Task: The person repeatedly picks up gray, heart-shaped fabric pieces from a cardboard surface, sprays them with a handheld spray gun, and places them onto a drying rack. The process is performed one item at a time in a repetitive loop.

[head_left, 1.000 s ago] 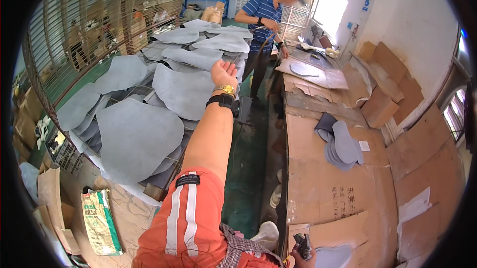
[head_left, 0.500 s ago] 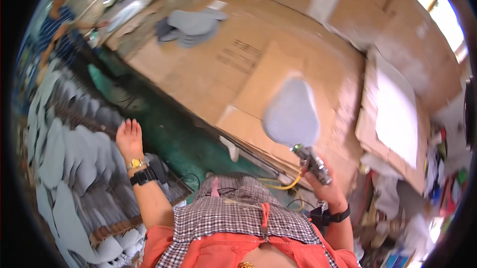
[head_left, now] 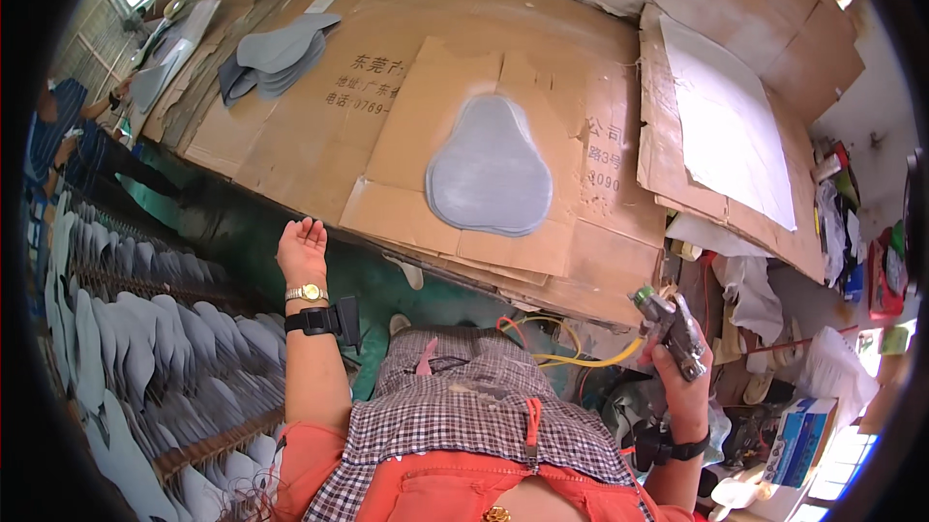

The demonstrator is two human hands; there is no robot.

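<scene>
Spray gun [head_left: 672, 327] with yellow hose [head_left: 605, 359] gripped in right hand [head_left: 689, 369]; left hand [head_left: 303, 251] loosely unclenched, slightly curled, near bench [head_left: 281, 149] edge; grey pear-shaped pieces [head_left: 489, 169] stacked on cardboard [head_left: 395, 169] atop bench.

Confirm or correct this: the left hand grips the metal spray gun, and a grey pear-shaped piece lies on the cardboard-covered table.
Wrong side: in the head view, the right hand grips the metal spray gun, while the left hand looks empty. The grey pear-shaped piece does lie on the cardboard-covered table.
</scene>
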